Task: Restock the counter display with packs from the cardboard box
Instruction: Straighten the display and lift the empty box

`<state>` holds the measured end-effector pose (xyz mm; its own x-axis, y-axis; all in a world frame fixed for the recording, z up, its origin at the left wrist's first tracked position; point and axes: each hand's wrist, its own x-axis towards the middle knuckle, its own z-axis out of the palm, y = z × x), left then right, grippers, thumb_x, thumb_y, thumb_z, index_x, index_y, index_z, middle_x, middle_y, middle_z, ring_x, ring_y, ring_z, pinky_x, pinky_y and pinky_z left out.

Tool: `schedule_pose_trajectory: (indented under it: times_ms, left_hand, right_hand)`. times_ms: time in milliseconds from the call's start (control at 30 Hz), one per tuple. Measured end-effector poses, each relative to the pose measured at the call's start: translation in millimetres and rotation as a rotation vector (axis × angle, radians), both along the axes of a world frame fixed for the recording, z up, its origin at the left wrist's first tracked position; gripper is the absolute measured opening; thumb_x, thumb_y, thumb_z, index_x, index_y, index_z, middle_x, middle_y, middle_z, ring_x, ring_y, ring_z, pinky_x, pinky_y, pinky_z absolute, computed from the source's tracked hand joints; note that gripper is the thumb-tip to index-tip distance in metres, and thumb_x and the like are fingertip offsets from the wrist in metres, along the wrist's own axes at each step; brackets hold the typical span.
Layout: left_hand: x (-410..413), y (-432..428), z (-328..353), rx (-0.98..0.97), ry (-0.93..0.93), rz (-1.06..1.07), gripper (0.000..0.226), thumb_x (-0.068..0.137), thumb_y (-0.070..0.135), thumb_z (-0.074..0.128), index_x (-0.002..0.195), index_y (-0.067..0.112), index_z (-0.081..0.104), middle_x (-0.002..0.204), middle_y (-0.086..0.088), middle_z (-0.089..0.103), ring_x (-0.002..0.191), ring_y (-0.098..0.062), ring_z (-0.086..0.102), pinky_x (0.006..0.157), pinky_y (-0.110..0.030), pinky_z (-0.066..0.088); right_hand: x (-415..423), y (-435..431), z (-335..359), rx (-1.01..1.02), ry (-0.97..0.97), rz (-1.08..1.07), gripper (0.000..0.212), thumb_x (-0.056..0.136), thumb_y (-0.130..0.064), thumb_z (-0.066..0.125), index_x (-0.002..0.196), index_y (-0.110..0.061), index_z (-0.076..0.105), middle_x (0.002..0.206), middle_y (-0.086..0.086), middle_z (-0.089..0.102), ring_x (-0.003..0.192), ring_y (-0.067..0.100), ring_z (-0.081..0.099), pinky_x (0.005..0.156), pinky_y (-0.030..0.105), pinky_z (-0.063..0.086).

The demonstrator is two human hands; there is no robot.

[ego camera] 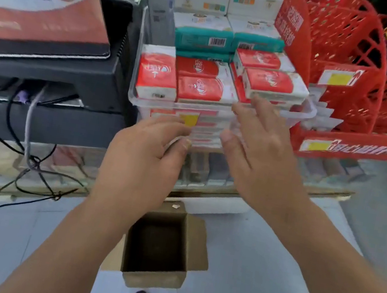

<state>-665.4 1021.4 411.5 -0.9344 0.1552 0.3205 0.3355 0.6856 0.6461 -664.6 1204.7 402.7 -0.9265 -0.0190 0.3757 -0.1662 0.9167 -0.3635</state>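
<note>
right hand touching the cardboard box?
Apart. Head view: the right hand is up at the red packs, with floor showing between it and the open cardboard box below.

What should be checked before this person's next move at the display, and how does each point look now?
1. Stock left in the cardboard box: not ok, it looks empty.
2. The red packs sit in the clear tray: ok.
3. Room left in the tray: not ok, packs are piled above its rim.
4. The right hand is free: ok, fingers straight.
5. The left hand is free: cannot tell, fingers curled and blurred.
</note>
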Motion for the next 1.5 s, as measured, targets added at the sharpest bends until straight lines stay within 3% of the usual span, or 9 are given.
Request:
schedule_pose_trajectory:
  times_ms: [100,200,333,400,667,933,1100,1233,1500]
  left_hand:
    - [8,6,-20,-0.007,-0.022,0.025,0.022,0.092,0.019,0.062,0.112,0.02,0.072,0.108,0.016,0.064,0.104,-0.005,0.059,0.091,-0.024,0.047]
    - [21,12,-52,-0.033,-0.107,0.061,0.023,0.093,0.024,0.059,0.114,0.025,0.07,0.107,0.02,0.061,0.1,-0.009,0.061,0.087,-0.026,0.046]
    - [44,10,-133,-0.013,-0.371,0.183,0.021,0.094,0.03,0.057,0.111,0.034,0.069,0.111,0.024,0.061,0.1,-0.005,0.061,0.084,-0.012,0.04]
    - [57,4,-183,-0.037,-0.493,0.228,0.019,0.094,0.028,0.057,0.107,0.033,0.07,0.113,0.018,0.066,0.099,-0.01,0.062,0.084,-0.018,0.044]
    - [71,-43,-398,-0.115,-0.734,0.295,0.031,0.096,0.031,0.053,0.125,0.029,0.061,0.131,0.007,0.059,0.116,-0.018,0.056,0.099,-0.037,0.046]
    - [44,-89,-582,-0.271,-0.628,0.23,0.045,0.094,0.034,0.055,0.138,0.03,0.049,0.154,0.007,0.033,0.138,-0.018,0.033,0.109,-0.038,0.034]
    - [36,-102,-648,-0.326,-0.607,0.212,0.046,0.096,0.027,0.054,0.142,0.032,0.045,0.159,0.0,0.021,0.137,-0.028,0.038,0.106,-0.042,0.04]
    - [29,-104,-673,-0.253,-0.627,0.233,0.053,0.097,0.01,0.044,0.145,0.032,0.04,0.15,-0.001,0.037,0.119,-0.032,0.054,0.099,-0.043,0.047]
    - [78,-122,-637,-0.109,-0.652,0.376,0.064,0.094,0.003,0.042,0.147,0.038,0.034,0.148,0.007,0.04,0.119,-0.023,0.054,0.097,-0.035,0.046]
  right_hand:
    - [10,7,-23,0.003,0.059,0.036,0.049,0.099,-0.034,0.043,0.142,-0.011,0.049,0.154,0.019,0.036,0.146,0.034,0.024,0.121,0.043,0.017]
    - [24,16,-50,-0.098,0.107,0.085,0.045,0.099,-0.028,0.046,0.139,-0.008,0.053,0.15,0.018,0.04,0.143,0.032,0.031,0.118,0.045,0.026]
    - [53,23,-127,-0.153,-0.191,0.121,0.045,0.101,-0.033,0.041,0.139,-0.013,0.053,0.151,0.008,0.041,0.141,0.019,0.03,0.115,0.025,0.018]
    - [66,22,-179,-0.114,-0.352,0.148,0.045,0.102,-0.034,0.04,0.141,-0.014,0.05,0.153,0.006,0.038,0.141,0.016,0.026,0.113,0.021,0.013]
    - [81,-11,-385,-0.023,-0.732,0.111,0.046,0.102,-0.03,0.043,0.146,-0.015,0.044,0.149,0.003,0.04,0.137,0.023,0.035,0.111,0.032,0.03]
    - [58,-41,-552,0.056,-0.781,-0.078,0.049,0.099,-0.031,0.05,0.146,-0.018,0.042,0.143,0.007,0.045,0.132,0.029,0.04,0.106,0.04,0.037]
    - [57,-45,-619,0.04,-0.77,-0.16,0.053,0.098,-0.027,0.054,0.148,-0.021,0.038,0.152,0.008,0.032,0.137,0.032,0.036,0.107,0.045,0.04]
    - [52,-39,-649,0.0,-0.683,-0.225,0.061,0.096,-0.01,0.052,0.152,-0.021,0.03,0.159,0.011,0.017,0.131,0.037,0.046,0.105,0.044,0.045]
    - [58,-46,-610,-0.104,-0.624,-0.182,0.067,0.089,0.008,0.045,0.149,-0.021,0.04,0.148,0.006,0.046,0.131,0.027,0.047,0.103,0.027,0.037]
